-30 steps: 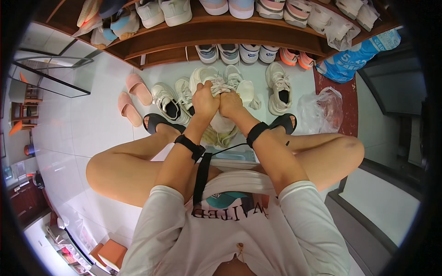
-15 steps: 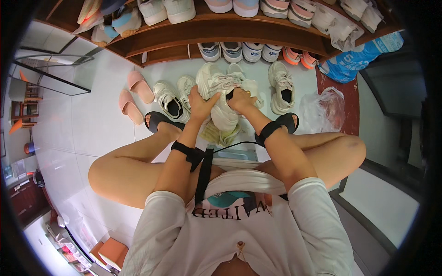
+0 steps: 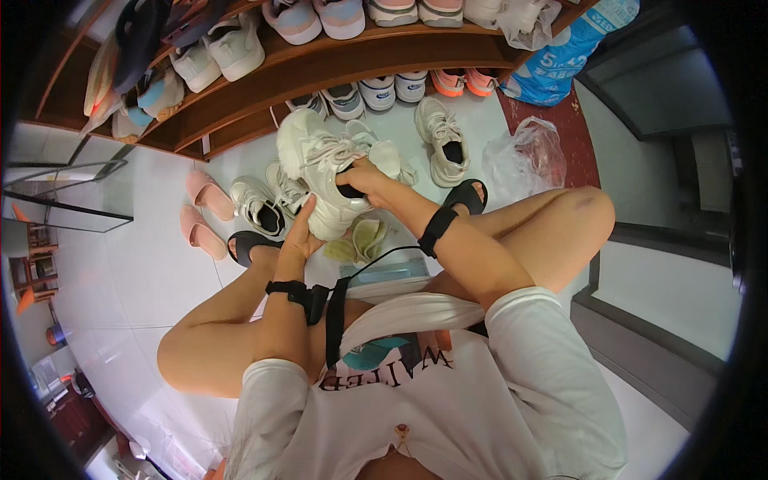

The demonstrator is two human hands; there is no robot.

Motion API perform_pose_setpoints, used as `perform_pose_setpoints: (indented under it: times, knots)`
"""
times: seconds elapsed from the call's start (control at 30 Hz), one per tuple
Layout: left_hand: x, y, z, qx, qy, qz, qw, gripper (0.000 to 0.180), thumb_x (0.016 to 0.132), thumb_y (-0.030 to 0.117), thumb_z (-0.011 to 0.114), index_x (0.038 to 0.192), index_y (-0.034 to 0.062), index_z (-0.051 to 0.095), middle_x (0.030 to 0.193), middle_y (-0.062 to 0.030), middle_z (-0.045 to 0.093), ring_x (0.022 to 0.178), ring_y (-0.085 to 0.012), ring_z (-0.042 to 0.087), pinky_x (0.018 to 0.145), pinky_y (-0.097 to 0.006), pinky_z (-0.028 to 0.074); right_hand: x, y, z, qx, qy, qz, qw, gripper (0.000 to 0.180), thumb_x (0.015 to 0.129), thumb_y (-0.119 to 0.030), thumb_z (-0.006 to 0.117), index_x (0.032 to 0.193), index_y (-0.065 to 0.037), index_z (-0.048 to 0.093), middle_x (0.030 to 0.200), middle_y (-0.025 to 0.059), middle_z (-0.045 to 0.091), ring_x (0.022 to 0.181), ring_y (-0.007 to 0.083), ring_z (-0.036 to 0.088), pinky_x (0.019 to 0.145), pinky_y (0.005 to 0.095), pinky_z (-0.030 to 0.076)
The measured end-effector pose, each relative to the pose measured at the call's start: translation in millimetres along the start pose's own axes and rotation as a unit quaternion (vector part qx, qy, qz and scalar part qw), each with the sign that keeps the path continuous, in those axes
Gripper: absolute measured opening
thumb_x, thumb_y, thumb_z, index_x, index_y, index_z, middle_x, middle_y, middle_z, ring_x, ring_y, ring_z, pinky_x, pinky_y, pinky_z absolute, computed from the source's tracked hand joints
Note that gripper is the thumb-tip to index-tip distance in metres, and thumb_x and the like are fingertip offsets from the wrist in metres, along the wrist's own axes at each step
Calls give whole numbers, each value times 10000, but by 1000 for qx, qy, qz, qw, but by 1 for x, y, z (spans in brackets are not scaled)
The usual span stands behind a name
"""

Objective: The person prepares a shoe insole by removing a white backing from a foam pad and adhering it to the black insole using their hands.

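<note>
A chunky white sneaker (image 3: 322,160) is held off the floor in front of me, toe pointing away and its dark opening facing right. My right hand (image 3: 364,179) grips the collar, its fingertips hidden inside the opening. Against the heel and lower left side, my left hand (image 3: 299,238) supports the sneaker, thumb raised and the other fingers partly beneath it. Below the heel lies a yellowish-green cloth (image 3: 366,238). Another white sneaker (image 3: 256,206) stands on the floor to the left, and a further white sneaker (image 3: 442,142) to the right.
Pink slippers (image 3: 204,232) lie at the left. A brown wooden shoe rack (image 3: 320,68) full of shoes spans the far side. To the right are a clear plastic bag (image 3: 524,164) and a blue-and-white bag (image 3: 552,68). A pale blue object (image 3: 388,274) lies between my legs.
The held sneaker has tilted, its opening turning into view on the right. My left hand has slid down toward its heel. The whole view has shifted and rotated.
</note>
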State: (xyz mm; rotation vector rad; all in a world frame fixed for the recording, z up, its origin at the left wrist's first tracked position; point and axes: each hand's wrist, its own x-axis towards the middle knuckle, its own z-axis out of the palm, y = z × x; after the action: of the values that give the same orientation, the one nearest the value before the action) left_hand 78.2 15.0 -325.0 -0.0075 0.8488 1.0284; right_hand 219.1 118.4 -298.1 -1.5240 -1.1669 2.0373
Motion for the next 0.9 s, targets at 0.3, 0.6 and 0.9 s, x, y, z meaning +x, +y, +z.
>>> perform_pose_setpoints:
  times: [0.3, 0.6, 0.9]
  knots:
    - [9, 19, -23, 8, 59, 147, 987, 500, 867, 307, 476, 1239, -1, 351, 1208, -152, 465, 1070, -295, 490, 888, -435, 418, -9, -34, -4, -30, -120, -59, 991, 471, 631, -122, 613, 1078, -4, 518, 954, 92, 589, 882, 217, 544, 765, 314, 420]
    - [12, 22, -23, -92, 17, 178, 980, 501, 854, 305, 483, 1241, 12, 359, 1214, -147, 461, 1082, -309, 475, 919, -426, 387, -36, -32, -31, 13, -223, 89, 971, 316, 685, -95, 626, 967, 25, 548, 843, 86, 597, 714, 166, 581, 624, 273, 474]
    - [6, 32, -32, -151, 39, 60, 986, 519, 870, 450, 378, 1237, 83, 384, 1199, -133, 474, 1065, -327, 476, 872, -520, 389, -98, -61, -86, -57, -232, 26, 971, 387, 691, -55, 650, 1058, -10, 538, 908, -4, 574, 808, 82, 523, 719, 207, 424]
